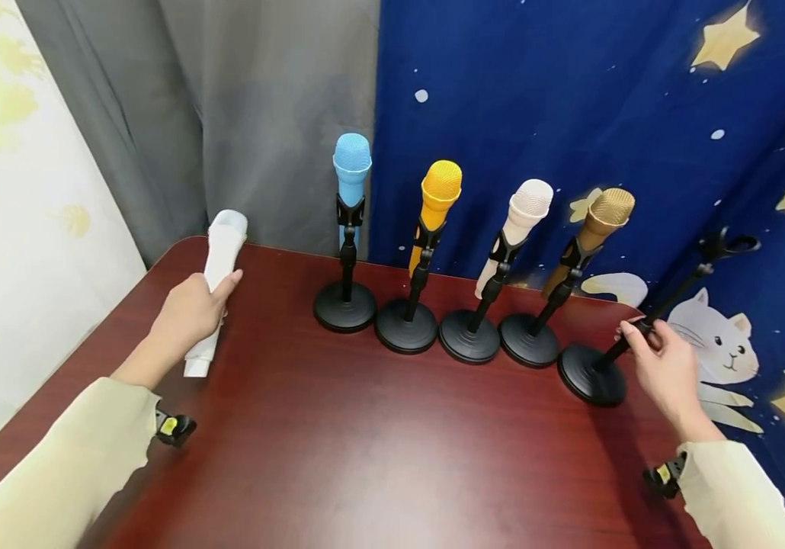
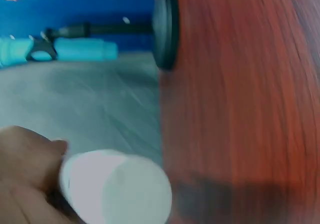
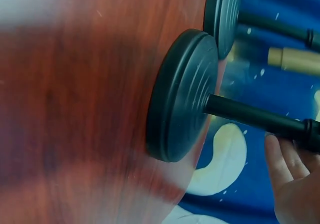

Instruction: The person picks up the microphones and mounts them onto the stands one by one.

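Note:
My left hand (image 1: 190, 309) grips a white microphone (image 1: 226, 248), its head pointing up and away, over the left part of the table. In the left wrist view one end of that white microphone (image 2: 135, 194) shows close up beside the fingers. At the far right, my right hand (image 1: 667, 366) pinches the pole of a black desktop microphone stand (image 1: 593, 376), which has a bare clip (image 1: 725, 245) at its top. From the right wrist view, the round base (image 3: 182, 99) sits on the table and the fingertips (image 3: 280, 151) touch the pole near its collar.
A row of black stands left of the right hand bears a blue microphone (image 1: 352, 164), a yellow one (image 1: 441, 187), a pale pink one (image 1: 528, 206) and a bronze one (image 1: 608, 213). Grey curtain (image 1: 289, 114) and starry blue cloth (image 1: 475, 91) hang behind the reddish-brown table (image 1: 379, 442).

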`<state>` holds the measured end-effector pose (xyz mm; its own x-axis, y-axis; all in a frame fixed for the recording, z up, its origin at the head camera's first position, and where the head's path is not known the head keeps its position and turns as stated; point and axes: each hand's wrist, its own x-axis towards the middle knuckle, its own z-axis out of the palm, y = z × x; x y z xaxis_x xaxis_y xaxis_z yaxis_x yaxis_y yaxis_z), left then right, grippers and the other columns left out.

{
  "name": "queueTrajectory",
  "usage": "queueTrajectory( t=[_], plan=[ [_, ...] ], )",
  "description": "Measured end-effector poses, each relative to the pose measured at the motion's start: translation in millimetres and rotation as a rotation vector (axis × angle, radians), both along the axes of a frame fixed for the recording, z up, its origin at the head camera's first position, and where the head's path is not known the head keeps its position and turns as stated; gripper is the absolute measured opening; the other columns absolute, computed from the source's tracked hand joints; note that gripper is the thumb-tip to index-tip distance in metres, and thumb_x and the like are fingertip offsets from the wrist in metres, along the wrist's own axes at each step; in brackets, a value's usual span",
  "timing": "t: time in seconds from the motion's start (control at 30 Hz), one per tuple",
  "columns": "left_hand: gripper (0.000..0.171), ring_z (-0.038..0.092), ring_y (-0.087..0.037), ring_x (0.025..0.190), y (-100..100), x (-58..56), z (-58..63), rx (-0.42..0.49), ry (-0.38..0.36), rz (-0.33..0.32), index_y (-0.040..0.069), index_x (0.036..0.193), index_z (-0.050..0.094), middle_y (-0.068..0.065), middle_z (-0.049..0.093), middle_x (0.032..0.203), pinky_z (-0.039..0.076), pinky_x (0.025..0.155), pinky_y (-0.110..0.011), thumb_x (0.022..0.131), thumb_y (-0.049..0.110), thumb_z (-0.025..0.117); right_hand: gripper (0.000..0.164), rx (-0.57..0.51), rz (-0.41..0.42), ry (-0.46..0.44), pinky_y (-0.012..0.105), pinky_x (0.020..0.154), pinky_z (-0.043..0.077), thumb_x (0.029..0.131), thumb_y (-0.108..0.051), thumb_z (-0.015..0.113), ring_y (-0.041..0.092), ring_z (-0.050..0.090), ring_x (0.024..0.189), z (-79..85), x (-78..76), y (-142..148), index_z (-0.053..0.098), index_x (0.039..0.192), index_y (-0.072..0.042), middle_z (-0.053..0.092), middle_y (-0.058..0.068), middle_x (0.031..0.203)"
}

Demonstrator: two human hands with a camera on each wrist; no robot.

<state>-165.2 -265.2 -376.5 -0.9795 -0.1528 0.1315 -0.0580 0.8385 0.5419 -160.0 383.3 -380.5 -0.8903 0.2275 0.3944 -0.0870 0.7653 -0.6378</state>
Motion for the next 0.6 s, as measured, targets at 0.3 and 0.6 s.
queueTrajectory(
  t=[0.3, 0.6],
  plan=[
    [0.073, 0.061, -0.011, 0.056, 50.7, 9.9, 29.9, 0.354, 0.02, -0.134, -0.005, 0.101, 0.056, -0.005, 0.062, 0.067, 0.051, 0.059, -0.029, 0.107, 0.054, 0.013, 0.025, -0.003, 0.03, 0.041, 0.003, 0.069, 0.039, 0.1, -0.032, 0.064, -0.024, 0.058, 0.078, -2.0, 34.3, -23.3, 0.069, 0.108, -0.008, 0.064, -0.038, 0.081],
    [0.067, 0.055, -0.01, 0.059, 92.6, 17.7, 38.7, 0.801, 0.003, -0.283, -0.003, 0.12, 0.049, 0.003, 0.058, 0.068, 0.051, 0.057, -0.027, 0.108, 0.053, 0.015, 0.015, 0.063, 0.058, 0.029, 0.008, 0.076, 0.036, 0.099, -0.034, 0.066, -0.027, 0.056, 0.084, -0.4, 57.4, -60.3, 0.071, 0.106, -0.021, 0.075, -0.021, 0.085]
  ],
)
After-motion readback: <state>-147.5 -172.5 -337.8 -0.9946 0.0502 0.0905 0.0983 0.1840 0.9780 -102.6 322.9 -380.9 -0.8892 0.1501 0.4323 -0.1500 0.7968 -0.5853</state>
